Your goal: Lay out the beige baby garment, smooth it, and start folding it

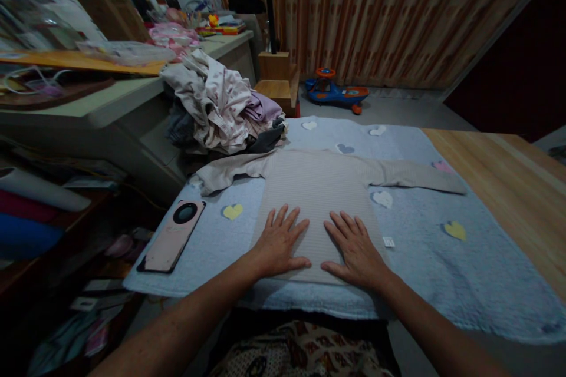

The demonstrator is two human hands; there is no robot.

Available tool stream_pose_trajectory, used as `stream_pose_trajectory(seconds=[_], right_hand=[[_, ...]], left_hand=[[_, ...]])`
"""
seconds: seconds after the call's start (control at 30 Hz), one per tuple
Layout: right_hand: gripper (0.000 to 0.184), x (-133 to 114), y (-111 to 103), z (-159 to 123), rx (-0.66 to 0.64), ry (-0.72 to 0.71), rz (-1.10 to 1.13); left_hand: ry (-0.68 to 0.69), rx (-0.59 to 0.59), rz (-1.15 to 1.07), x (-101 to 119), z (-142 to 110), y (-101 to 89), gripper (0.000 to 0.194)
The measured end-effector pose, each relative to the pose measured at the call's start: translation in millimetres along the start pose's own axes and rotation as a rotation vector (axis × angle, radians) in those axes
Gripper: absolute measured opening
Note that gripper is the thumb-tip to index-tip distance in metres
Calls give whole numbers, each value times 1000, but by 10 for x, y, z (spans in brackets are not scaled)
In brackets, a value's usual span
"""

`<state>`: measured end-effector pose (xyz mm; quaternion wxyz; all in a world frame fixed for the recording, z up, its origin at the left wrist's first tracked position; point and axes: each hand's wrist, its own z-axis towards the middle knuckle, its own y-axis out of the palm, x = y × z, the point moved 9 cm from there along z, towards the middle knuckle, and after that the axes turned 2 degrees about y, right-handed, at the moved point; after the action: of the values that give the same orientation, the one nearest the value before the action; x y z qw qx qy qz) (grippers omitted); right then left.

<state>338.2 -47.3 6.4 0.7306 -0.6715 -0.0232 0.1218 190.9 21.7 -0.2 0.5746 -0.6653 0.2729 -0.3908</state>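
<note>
A beige long-sleeved ribbed top lies spread flat on a light blue blanket with heart patches, sleeves stretched out to both sides. My left hand rests flat on the lower part of the top, fingers spread. My right hand lies flat beside it on the same garment, fingers apart. Neither hand holds anything.
A pile of crumpled clothes sits at the blanket's far left corner. A pink phone lies on the blanket's left edge. Bare wooden tabletop shows at right. A cluttered desk stands left; a toy ride-on car is on the floor beyond.
</note>
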Motion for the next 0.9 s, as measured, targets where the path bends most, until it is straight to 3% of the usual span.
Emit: stream_pose_trajectory(seconds=[0.13,0.27,0.53,0.63,0.77,0.9], right_hand=[[70,-1,-7,10,13,25,-13],[61,5,-6,18,17,45,-11],[53,37,49,26,-7,63,-38],[49,48,51,32,4,69,-42],[46,54,41,37,30,73,-29],[46,50,36,40,28,76,-28]], left_hand=[[-47,69,11,85,79,7,70],[-27,102,19,95,124,19,62],[-153,149,57,-443,156,-138,59],[-177,157,74,-535,181,-192,57],[-141,199,93,-400,202,-248,42],[-16,216,42,-160,209,-235,33]])
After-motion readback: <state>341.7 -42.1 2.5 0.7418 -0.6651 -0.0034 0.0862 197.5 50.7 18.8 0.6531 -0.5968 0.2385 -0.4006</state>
